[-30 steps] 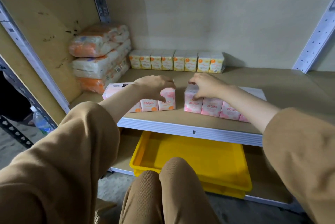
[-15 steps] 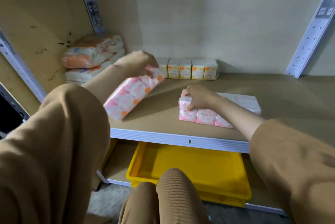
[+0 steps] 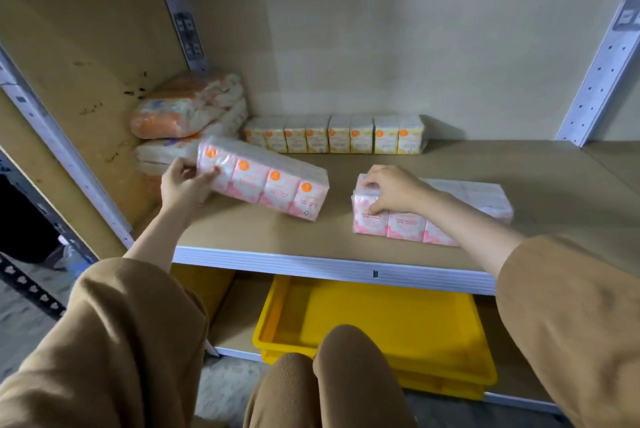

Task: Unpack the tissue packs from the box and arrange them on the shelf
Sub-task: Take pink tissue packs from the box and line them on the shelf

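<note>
My left hand [image 3: 183, 183] grips the left end of a pink tissue multipack [image 3: 265, 178], which is tilted with its right end low near the shelf board [image 3: 346, 256]. A second pink tissue multipack [image 3: 433, 209] lies flat on the shelf to the right, and my right hand [image 3: 389, 190] rests curled over its left end. A row of yellow tissue packs [image 3: 334, 134] stands against the back wall. The box is out of view.
Stacked orange-and-white tissue bundles [image 3: 188, 108] fill the shelf's back left corner. A yellow plastic tray [image 3: 374, 327] sits on the lower shelf. Metal uprights [image 3: 602, 60] frame the shelf, and my knee [image 3: 346, 368] is in front of the tray.
My left hand lifted the left pink multipack off the front of the shelf and carried it back, now tilted above the board. My right hand stayed on the other pack.
</note>
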`<state>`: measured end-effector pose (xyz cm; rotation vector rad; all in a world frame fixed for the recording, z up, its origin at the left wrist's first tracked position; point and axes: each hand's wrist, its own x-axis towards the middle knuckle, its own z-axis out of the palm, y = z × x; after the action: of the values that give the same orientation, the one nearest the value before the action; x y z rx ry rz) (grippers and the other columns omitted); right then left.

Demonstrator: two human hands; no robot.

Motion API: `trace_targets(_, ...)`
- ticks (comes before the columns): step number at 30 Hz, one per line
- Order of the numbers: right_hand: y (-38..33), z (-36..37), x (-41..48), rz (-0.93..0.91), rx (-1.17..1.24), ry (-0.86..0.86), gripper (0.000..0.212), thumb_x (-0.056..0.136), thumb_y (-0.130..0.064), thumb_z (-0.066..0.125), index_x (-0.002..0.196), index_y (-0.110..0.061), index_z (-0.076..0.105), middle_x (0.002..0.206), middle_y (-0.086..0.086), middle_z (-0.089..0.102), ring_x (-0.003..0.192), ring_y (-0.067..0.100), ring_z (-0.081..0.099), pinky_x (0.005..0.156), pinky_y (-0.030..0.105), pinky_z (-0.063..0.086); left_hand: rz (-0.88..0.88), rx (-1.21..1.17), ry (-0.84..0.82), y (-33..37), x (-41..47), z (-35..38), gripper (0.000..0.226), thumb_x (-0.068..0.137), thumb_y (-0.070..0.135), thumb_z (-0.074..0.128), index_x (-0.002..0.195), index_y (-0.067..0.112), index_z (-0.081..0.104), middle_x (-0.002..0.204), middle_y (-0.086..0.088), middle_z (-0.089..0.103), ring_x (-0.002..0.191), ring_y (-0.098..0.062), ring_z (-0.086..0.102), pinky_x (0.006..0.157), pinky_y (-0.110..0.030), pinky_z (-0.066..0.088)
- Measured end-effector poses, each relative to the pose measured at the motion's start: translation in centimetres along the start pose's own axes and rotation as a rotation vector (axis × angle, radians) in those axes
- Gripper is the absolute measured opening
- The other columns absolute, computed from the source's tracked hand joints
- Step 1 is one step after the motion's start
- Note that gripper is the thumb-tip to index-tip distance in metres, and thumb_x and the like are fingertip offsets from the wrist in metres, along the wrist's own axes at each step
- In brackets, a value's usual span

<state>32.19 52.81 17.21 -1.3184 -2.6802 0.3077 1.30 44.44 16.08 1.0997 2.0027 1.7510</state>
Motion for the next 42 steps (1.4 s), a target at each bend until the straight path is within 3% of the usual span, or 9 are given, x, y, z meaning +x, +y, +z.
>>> trace_targets(5, 0.3, 0.1, 0.1, -0.005, 0.024, 0.016, 0.043, 0.079, -0.013, 0.068, 0.121, -0.012, 0.059, 0.124, 0.007, 0.054, 0.113, 0.023, 0.05, 0.078, 0.025, 0.033, -0.161, 0.011, -0.071, -4.0, -0.3, -0.8, 0.03, 0.08, 0.004, 0.07, 0.068, 0.019, 0.046, 0.072, 0.001, 0.054, 0.076, -0.016, 0.052, 0.06, -0.018, 0.039)
trace_targets(9, 0.3, 0.1, -0.1, -0.006, 0.026, 0.009, 0.046, 0.079, -0.015, 0.069, 0.123, -0.013, 0.057, 0.127, 0.006, 0.052, 0.114, 0.023, 0.05, 0.086, 0.029, 0.038, -0.152, 0.251, -0.081, -4.4, -1.0, 0.0, 0.023, 0.08, 0.008, 0.07, 0.094, 0.001, 0.055, 0.097, -0.018, 0.06, 0.093, -0.025, 0.055, 0.066, -0.026, 0.04)
trace_targets(12, 0.2, -0.2, -0.5, 0.003, 0.029, -0.022, 0.057, 0.077, -0.022, 0.073, 0.129, -0.011, 0.052, 0.13, 0.007, 0.05, 0.117, 0.024, 0.049, 0.095, 0.032, 0.039, 0.004, 0.494, 0.022, -2.8, -1.7, 0.6, 0.054, 0.077, 0.008, 0.073, 0.121, -0.008, 0.046, 0.126, -0.026, 0.048, 0.115, -0.038, 0.049, 0.091, -0.042, 0.042)
trace_targets(14, 0.5, -0.4, -1.0, 0.026, 0.015, -0.016, 0.065, 0.075, -0.026, 0.075, 0.133, -0.01, 0.049, 0.131, 0.007, 0.049, 0.118, 0.024, 0.048, 0.097, 0.032, 0.039, 0.223, 0.617, 0.002, -1.8, -2.5, 1.2, 0.058, 0.077, 0.009, 0.071, 0.125, -0.008, 0.043, 0.128, -0.026, 0.043, 0.117, -0.04, 0.046, 0.094, -0.045, 0.041)
trace_targets(18, 1.6, -1.3, -3.1, 0.109, -0.077, 0.037, 0.066, 0.072, -0.031, 0.077, 0.128, -0.008, 0.051, 0.126, 0.008, 0.049, 0.119, 0.024, 0.047, 0.096, 0.031, 0.04, 0.484, 0.842, -0.281, -0.1, -3.7, 3.8, 0.063, 0.078, 0.014, 0.071, 0.133, 0.0, 0.042, 0.135, -0.017, 0.043, 0.124, -0.034, 0.044, 0.102, -0.041, 0.039)
trace_targets(21, 2.3, -1.5, -5.0, 0.211, -0.253, -0.01, 0.059, 0.072, -0.03, 0.076, 0.119, -0.004, 0.052, 0.111, 0.009, 0.049, 0.114, 0.026, 0.048, 0.076, 0.027, 0.039, 0.502, 0.99, -0.445, 0.2, -3.9, 6.1, 0.073, 0.077, 0.021, 0.073, 0.139, 0.009, 0.036, 0.144, -0.008, 0.037, 0.131, -0.028, 0.039, 0.106, -0.037, 0.036)
trace_targets(26, 3.6, 0.2, -5.0, 0.236, -0.331, 0.076, 0.038, 0.084, -0.003, 0.057, 0.121, -0.005, 0.051, 0.121, 0.011, 0.052, 0.113, 0.026, 0.051, 0.072, 0.03, 0.04, 0.452, 0.988, -0.433, -0.5, -2.9, 8.1, 0.064, 0.078, 0.01, 0.071, 0.134, 0.009, 0.041, 0.142, -0.006, 0.042, 0.13, -0.026, 0.04, 0.097, -0.039, 0.043)
trace_targets(30, 4.5, 0.6, -2.3, 0.241, -0.281, 0.104, 0.04, 0.082, -0.003, 0.06, 0.122, -0.006, 0.053, 0.122, 0.009, 0.054, 0.114, 0.026, 0.052, 0.086, 0.034, 0.047, 0.456, 0.976, -0.459, -0.9, -0.6, 9.4, 0.068, 0.075, 0.006, 0.072, 0.135, 0.008, 0.041, 0.144, -0.005, 0.041, 0.133, -0.025, 0.038, 0.099, -0.037, 0.041)
trace_targets(42, 5.3, 2.1, 10.1, 0.217, -0.262, 0.205, 0.047, 0.085, 0.0, 0.058, 0.131, -0.005, 0.047, 0.136, 0.011, 0.048, 0.128, 0.027, 0.043, 0.101, 0.034, 0.04, 0.468, 0.844, -0.43, -3.7, 8.8, 13.5, 0.069, 0.071, -0.005, 0.071, 0.133, 0.0, 0.043, 0.141, -0.018, 0.043, 0.132, -0.034, 0.038, 0.11, -0.036, 0.028)
